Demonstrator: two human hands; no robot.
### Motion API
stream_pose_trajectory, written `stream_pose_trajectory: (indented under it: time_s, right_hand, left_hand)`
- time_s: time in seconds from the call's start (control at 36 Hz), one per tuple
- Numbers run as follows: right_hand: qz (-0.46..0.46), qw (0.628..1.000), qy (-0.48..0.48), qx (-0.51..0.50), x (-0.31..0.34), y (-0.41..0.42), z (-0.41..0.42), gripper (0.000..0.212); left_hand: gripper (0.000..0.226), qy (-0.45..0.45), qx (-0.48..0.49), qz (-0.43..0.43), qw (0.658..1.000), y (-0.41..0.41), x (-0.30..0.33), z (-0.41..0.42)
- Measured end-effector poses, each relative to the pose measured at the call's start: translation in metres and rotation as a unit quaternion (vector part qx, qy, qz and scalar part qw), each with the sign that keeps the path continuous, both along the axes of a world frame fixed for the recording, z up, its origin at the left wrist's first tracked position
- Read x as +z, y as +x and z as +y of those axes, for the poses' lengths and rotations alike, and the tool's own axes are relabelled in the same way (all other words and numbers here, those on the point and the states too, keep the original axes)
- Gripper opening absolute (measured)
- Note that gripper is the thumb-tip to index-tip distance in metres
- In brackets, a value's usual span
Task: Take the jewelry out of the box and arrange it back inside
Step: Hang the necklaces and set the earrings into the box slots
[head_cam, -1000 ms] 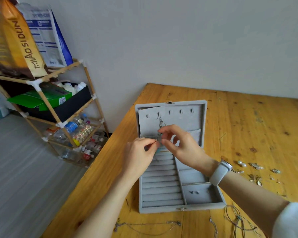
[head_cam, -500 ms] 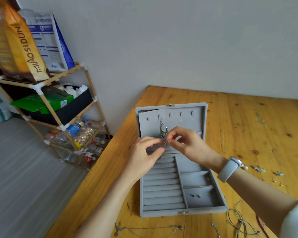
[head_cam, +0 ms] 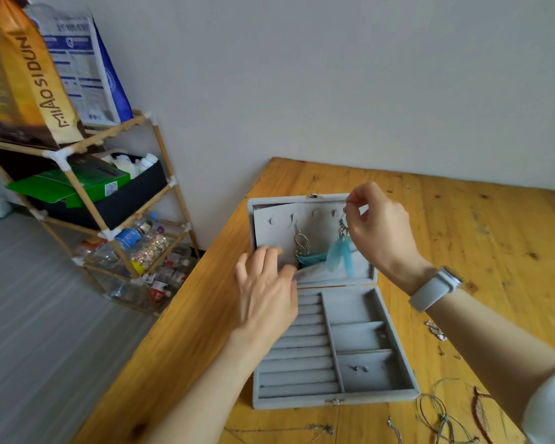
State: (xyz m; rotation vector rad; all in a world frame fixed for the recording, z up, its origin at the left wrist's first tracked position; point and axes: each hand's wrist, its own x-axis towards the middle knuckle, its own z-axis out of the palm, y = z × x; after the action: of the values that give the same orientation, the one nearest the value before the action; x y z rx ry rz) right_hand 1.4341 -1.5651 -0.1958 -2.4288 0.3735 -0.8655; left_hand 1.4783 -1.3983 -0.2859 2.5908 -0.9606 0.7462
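My right hand pinches the top of a blue feather earring and holds it up at the far right hook of the lid panel of the grey jewelry box; I cannot tell whether the wire is already through the hook. My left hand is loose, fingers spread, resting at the lower left of the lid panel and gripping nothing. One earring, its silver part showing above the pocket, already hangs from a hook further left, its teal feather tucked into the lid pocket, and a pair of small studs sits in the nearest right compartment. The ring rolls and the other compartments look bare, so I judge the putting-back is only begun. Much is left out on the table: thin chains near the front edge, cord necklaces to the right of them, and small pieces beside my right forearm. The table is knotty yellow wood set against a plain pale wall. To the left a bamboo rack holds bags, a dark bin and bottles above a grey floor.
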Motion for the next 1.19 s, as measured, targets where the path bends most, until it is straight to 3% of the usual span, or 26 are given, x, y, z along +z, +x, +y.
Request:
stream_pose_trajectory:
  time_s: [0.19, 0.31, 0.42, 0.58, 0.69, 0.81, 0.92, 1.19]
  right_hand:
    - [-0.025, 0.998, -0.058, -0.026, -0.009, 0.002, 0.011, 0.011]
    - [-0.02, 1.0, 0.011, -0.004, -0.023, 0.011, 0.021, 0.01]
    - [-0.075, 0.994, 0.082, 0.009, -0.028, 0.013, 0.028, 0.007]
    - [-0.101, 0.995, -0.002, -0.02, -0.013, 0.009, 0.017, 0.007]
    - [-0.074, 0.997, -0.031, -0.015, -0.01, 0.006, 0.01, 0.008]
    - [0.011, 0.999, -0.046, 0.017, -0.019, 0.011, 0.015, 0.01]
    - [0.031, 0.998, 0.018, 0.053, -0.033, 0.019, 0.026, 0.01]
    - [-0.103, 0.984, 0.144, -0.005, -0.033, 0.044, 0.044, 0.011]
  left_hand:
    - [0.035, 0.016, -0.042, 0.049, 0.998, 0.001, -0.001, 0.009]
    - [0.037, 0.014, -0.041, 0.059, 0.997, 0.001, -0.002, 0.008]
    - [0.036, 0.004, -0.049, 0.058, 0.997, 0.002, -0.003, 0.009]
    - [0.025, -0.009, -0.058, 0.059, 0.997, 0.003, -0.007, 0.009]
    - [0.026, -0.015, -0.058, 0.06, 0.996, 0.003, -0.008, 0.008]
    - [0.026, -0.01, -0.055, 0.058, 0.997, 0.003, -0.008, 0.008]
    - [0.034, 0.0, -0.058, 0.051, 0.997, 0.001, -0.008, 0.011]
    - [0.028, 0.004, -0.059, 0.037, 0.998, -0.003, -0.009, 0.014]
